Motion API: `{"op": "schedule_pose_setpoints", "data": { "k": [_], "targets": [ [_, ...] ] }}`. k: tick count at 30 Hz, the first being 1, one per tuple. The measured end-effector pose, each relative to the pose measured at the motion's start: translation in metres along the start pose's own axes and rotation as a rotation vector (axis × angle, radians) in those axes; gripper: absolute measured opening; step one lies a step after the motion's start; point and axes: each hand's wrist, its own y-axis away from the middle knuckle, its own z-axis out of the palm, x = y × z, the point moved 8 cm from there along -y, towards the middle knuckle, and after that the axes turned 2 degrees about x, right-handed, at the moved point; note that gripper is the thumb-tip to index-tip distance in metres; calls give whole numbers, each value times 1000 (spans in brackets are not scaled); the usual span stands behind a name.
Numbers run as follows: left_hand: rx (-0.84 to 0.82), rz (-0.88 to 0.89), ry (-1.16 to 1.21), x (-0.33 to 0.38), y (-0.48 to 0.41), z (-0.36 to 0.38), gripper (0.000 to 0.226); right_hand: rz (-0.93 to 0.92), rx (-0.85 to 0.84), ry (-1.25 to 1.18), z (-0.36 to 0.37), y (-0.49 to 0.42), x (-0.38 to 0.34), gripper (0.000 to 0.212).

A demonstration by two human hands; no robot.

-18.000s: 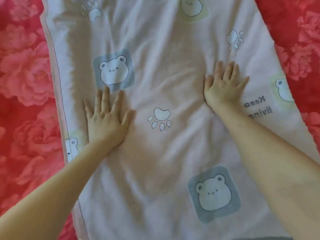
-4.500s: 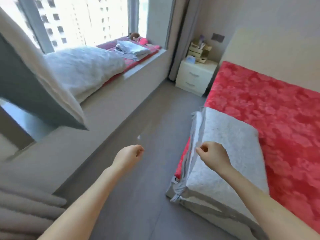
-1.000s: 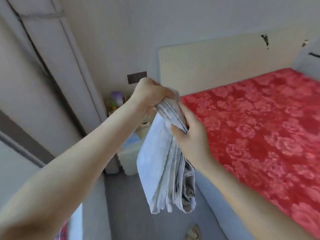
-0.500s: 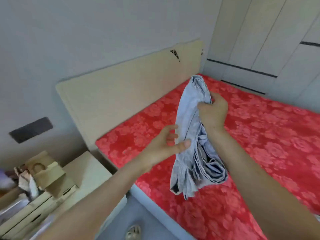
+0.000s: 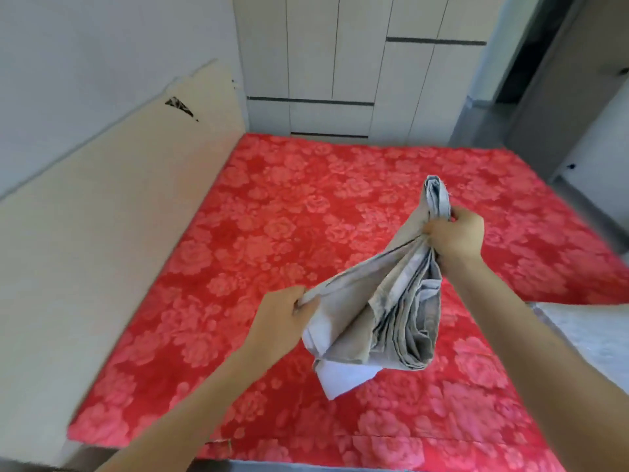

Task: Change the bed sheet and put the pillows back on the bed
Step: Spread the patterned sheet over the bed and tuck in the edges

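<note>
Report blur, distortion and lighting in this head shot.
Head view: wide-angle distortion tilts the headboard and wardrobe lines; motion blur smears the frame edges; lighting is soft and even, without glare; the grey sheet at centre is fairly sharp.

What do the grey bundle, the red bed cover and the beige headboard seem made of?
Grey folded bed sheet: thin matte woven cloth, perhaps cotton; it hangs in soft creased layers. Red flower-patterned bed cover: thicker fabric, flowers slightly glossy, possibly woven in. Beige flat headboard: rigid matte panel; a torn dark patch hints at a skin over board.
</note>
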Motion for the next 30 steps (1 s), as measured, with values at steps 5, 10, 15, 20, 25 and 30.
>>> {"op": "schedule_pose_setpoints", "data": {
  "k": [5, 10, 15, 20, 25, 30],
  "targets": [
    [152, 165, 14, 41, -99, -43, 35, 60, -19, -11, -12, -29, 20, 14],
    [303, 242, 31, 117, -191, -44, 46, -169, -63, 467, -32, -53, 2, 36],
    [176, 423, 72, 201, -233, -11, 37, -470, -474, 133, -11, -54, -62, 87],
    [123, 518, 63, 237, -243, -11, 35, -386, -394, -96, 4, -90, -64, 21],
    [268, 454, 101, 234, -274, -60, 37, -334, -274, 73, 7, -111, -38, 48],
    [331, 404, 229, 236, -317, -124, 35, -414, -183, -40, -7, -120, -85, 48]
  ]
}}
